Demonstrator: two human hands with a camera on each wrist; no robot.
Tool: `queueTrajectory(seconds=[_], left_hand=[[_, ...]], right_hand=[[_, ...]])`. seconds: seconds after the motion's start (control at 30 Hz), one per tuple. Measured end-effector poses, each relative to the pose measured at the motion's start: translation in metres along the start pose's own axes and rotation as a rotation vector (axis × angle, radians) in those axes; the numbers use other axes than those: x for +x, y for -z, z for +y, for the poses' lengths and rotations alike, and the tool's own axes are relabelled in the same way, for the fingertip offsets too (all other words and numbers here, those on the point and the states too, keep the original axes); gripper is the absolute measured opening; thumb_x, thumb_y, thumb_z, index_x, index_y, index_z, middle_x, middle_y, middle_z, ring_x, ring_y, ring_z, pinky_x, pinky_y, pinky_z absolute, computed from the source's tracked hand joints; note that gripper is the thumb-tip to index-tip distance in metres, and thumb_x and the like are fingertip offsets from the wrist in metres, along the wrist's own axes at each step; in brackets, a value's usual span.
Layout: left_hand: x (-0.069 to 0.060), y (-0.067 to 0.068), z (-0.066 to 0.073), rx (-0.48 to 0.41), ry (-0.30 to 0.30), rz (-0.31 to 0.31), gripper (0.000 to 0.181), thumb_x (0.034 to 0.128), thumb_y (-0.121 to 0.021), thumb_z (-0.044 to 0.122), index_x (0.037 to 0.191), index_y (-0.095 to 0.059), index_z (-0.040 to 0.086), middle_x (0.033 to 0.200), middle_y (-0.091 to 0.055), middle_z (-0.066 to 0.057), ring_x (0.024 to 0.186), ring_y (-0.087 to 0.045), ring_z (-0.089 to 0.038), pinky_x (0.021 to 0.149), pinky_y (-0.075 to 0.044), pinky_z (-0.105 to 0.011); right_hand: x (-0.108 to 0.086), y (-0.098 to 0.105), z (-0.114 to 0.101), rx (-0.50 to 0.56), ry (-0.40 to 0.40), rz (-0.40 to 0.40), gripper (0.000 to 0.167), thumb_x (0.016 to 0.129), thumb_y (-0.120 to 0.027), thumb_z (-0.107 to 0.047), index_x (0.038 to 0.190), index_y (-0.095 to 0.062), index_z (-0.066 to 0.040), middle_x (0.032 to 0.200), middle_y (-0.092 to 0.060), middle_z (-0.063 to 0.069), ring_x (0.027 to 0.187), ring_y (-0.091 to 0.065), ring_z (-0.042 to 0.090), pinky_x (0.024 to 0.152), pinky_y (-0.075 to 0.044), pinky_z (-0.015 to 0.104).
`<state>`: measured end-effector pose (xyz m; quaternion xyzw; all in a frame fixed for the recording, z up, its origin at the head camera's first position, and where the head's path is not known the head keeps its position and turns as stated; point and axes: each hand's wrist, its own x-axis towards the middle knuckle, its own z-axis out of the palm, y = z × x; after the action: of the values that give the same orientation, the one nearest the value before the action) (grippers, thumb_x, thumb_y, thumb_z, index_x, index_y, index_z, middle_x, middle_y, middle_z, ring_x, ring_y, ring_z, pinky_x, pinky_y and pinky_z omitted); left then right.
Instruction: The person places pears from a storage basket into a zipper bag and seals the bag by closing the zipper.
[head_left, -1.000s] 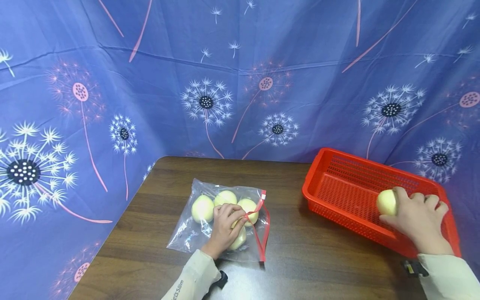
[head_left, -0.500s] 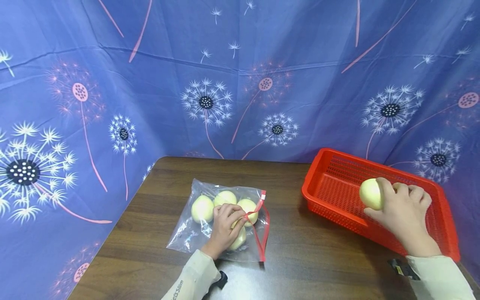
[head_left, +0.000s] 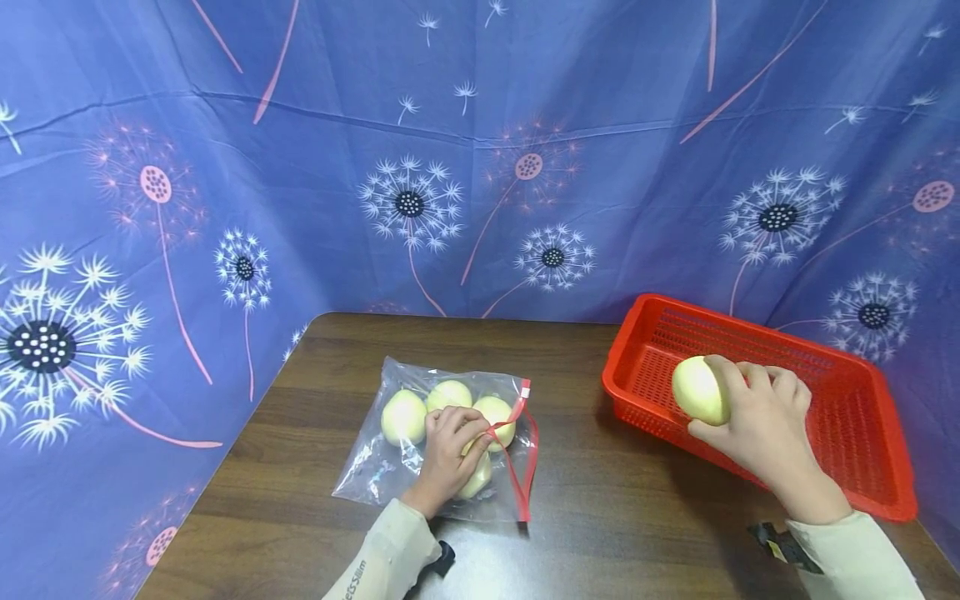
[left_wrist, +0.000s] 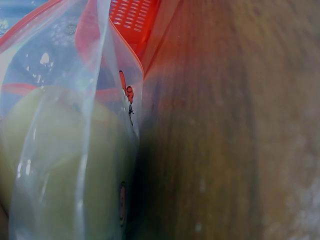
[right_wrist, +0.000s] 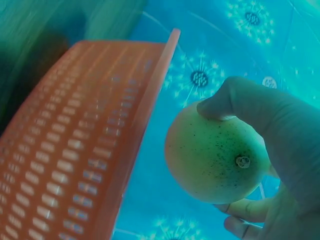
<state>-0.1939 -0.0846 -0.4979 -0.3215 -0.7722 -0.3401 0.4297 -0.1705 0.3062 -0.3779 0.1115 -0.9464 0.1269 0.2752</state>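
My right hand (head_left: 772, 437) grips a round pale-yellow fruit (head_left: 697, 390) between thumb and fingers, above the near side of the red plastic basket (head_left: 862, 433). In the right wrist view the fruit (right_wrist: 210, 155) shows dark specks and a small brown end, apart from the basket's perforated wall (right_wrist: 60, 165). My left hand (head_left: 448, 450) lies over a clear zip bag (head_left: 367, 471) and pinches its red-edged mouth. Several similar fruits (head_left: 403, 417) sit inside the bag. Close up in the left wrist view, the bag's plastic (left_wrist: 75, 140) covers a fruit; the left hand is mostly out of that view.
A brown wooden table (head_left: 570, 500) bears the bag at the left and the basket at the right. Blue cloth with dandelion prints (head_left: 480, 125) hangs behind and along the left side. Bare wood lies between bag and basket.
My right hand has moved left with the fruit, from over the basket's right part toward its near left side. The left hand and the bag stay in place.
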Motion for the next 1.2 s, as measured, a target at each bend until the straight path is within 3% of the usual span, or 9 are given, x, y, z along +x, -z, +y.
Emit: queueTrajectory(seconds=[0.2,0.5,1.2], left_hand=[[0.0,0.0,0.0,-0.001,0.001,0.0,0.034,0.1032,-0.049,0.041,0.089,-0.067,0.016,0.092,-0.063,0.0,0.088,-0.059,-0.02,0.081,-0.032,-0.045],[-0.001,-0.001,-0.001,0.003,0.001,0.003,0.034,0.1032,-0.049,0.042,0.089,-0.067,0.016,0.092,-0.063,0.0,0.087,-0.059,-0.02,0.081,-0.032,-0.045],[0.0,-0.002,-0.001,-0.008,0.004,-0.005,0.034,0.1032,-0.049,0.041,0.089,-0.067,0.017,0.093,-0.063,0.001,0.088,-0.059,-0.019,0.082,-0.031,-0.045]], right_hand=[[-0.003,-0.009,-0.018,0.038,0.08,0.052,0.081,0.051,-0.083,-0.025,0.124,-0.051,-0.006,0.103,-0.052,0.031,0.097,-0.038,0.058,0.083,-0.023,0.07],[-0.009,-0.016,-0.04,0.103,0.136,0.07,0.079,0.049,-0.08,-0.024,0.122,-0.054,-0.008,0.101,-0.054,0.025,0.094,-0.041,0.05,0.081,-0.025,0.066],[-0.029,-0.05,-0.08,0.176,0.249,0.051,0.082,0.046,-0.082,-0.026,0.123,-0.058,-0.011,0.101,-0.056,0.011,0.094,-0.044,0.04,0.078,-0.032,0.053]])
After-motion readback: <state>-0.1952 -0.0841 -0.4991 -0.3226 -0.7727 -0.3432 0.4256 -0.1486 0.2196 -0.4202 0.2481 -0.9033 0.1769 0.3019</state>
